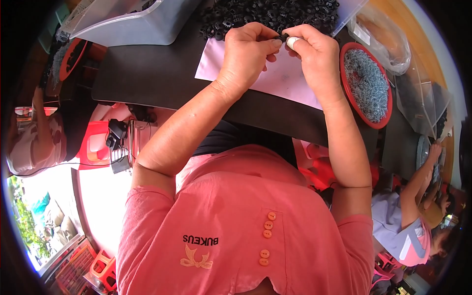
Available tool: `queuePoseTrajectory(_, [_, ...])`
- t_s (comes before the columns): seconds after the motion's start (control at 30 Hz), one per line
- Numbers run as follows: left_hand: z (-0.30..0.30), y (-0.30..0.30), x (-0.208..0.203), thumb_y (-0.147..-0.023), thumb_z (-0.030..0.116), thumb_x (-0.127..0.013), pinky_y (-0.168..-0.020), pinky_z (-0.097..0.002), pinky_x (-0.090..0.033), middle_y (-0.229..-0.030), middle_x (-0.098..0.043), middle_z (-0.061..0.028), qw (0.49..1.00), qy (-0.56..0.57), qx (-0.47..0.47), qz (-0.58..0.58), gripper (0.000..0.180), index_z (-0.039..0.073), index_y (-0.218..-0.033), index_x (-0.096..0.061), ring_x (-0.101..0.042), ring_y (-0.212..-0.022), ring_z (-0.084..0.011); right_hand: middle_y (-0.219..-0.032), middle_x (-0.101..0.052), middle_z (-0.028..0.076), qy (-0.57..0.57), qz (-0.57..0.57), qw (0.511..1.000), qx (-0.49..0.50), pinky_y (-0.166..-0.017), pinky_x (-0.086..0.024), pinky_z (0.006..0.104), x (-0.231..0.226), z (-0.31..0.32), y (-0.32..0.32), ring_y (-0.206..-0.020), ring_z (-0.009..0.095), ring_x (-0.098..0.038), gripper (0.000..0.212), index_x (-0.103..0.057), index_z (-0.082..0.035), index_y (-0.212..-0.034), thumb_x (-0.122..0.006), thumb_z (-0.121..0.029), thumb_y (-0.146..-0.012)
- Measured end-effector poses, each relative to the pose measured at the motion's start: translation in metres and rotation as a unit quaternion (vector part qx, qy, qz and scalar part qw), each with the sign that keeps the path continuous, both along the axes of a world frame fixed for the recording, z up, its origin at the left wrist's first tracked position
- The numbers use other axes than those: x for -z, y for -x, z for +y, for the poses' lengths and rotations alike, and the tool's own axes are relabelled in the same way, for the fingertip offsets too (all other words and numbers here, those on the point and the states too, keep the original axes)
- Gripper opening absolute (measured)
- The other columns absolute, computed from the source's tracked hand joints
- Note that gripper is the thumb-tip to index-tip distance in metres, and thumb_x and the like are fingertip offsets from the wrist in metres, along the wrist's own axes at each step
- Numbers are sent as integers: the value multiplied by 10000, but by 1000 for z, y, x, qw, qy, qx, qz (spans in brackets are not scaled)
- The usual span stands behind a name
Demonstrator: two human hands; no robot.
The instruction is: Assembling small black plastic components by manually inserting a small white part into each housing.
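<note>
A small black plastic part [282, 37] is pinched between the fingertips of both hands, mostly hidden by them. My left hand [247, 55] closes thumb and finger on it from one side. My right hand [317, 58] grips it from the other, with a white wrap [293, 42] around one of its digits. Just beyond both hands lies a heap of similar black plastic parts [275, 14]. Under the hands a pink sheet [290, 84] covers part of the dark table [147, 73].
Right of my right hand stands a red basin [389, 101] full of tiny silvery pieces. Beyond it lies a clear plastic bag [386, 42]. A translucent bin [142, 30] occupies the far left. Other people sit at right [405, 221] and left [37, 135].
</note>
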State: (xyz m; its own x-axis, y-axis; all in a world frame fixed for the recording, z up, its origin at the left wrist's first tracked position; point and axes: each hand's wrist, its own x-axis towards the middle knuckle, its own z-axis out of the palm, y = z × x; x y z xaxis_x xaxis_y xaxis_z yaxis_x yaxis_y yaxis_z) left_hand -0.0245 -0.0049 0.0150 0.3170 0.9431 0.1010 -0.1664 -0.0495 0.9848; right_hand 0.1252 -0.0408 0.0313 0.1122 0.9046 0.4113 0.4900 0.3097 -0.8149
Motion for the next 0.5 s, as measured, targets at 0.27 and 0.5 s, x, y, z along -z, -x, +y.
queuePoseTrajectory(0.27, [-5,-2,3,-847,6,-677,-488,-219,-446,-731,-660,-73,1000,1,-14,3,87,-39,-919,-657,-616,-615,-111,-841,-678,141,-180,-213,958,74,-635,-530,393,15,2,8,-737,331,-659,124,-643,-16,-883,-596,-2,-769])
queuePoseTrajectory(0.5, [-7,-6,12,-819,-23,-688,-548,-219,-468,-731,-656,-47,998,-31,-58,-20,54,-29,-869,-668,-580,-617,-85,-816,-647,111,-239,-264,930,89,-603,-520,392,20,3,14,-724,312,-642,160,-627,-28,-882,-603,17,-730])
